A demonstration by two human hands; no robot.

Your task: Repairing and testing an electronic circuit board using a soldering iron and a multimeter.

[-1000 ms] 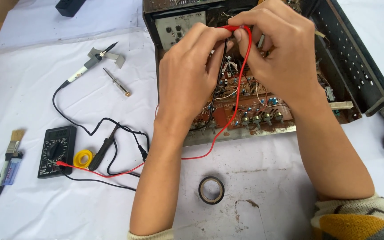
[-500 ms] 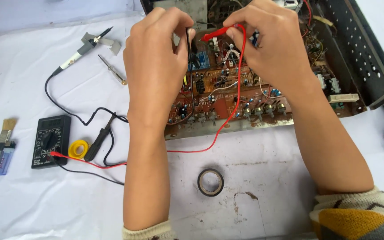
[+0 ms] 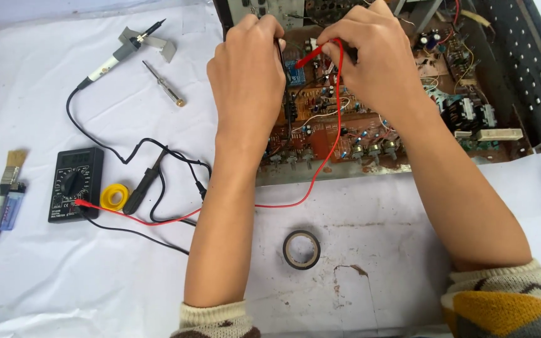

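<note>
My left hand grips a black test probe and holds its tip down on the brown circuit board of an open metal chassis. My right hand pinches a red test probe just to the right, over the same part of the board. A red lead and a black lead run from the probes to a black multimeter at the left.
A soldering iron on its stand and a small screwdriver lie at the top left. A brush, a lighter, a yellow solder spool and a roll of black tape lie on the white cloth.
The view has shifted, so the chassis now sits higher and further right. Both hands stay on the probes, and the black probe has become visible under my left hand.
</note>
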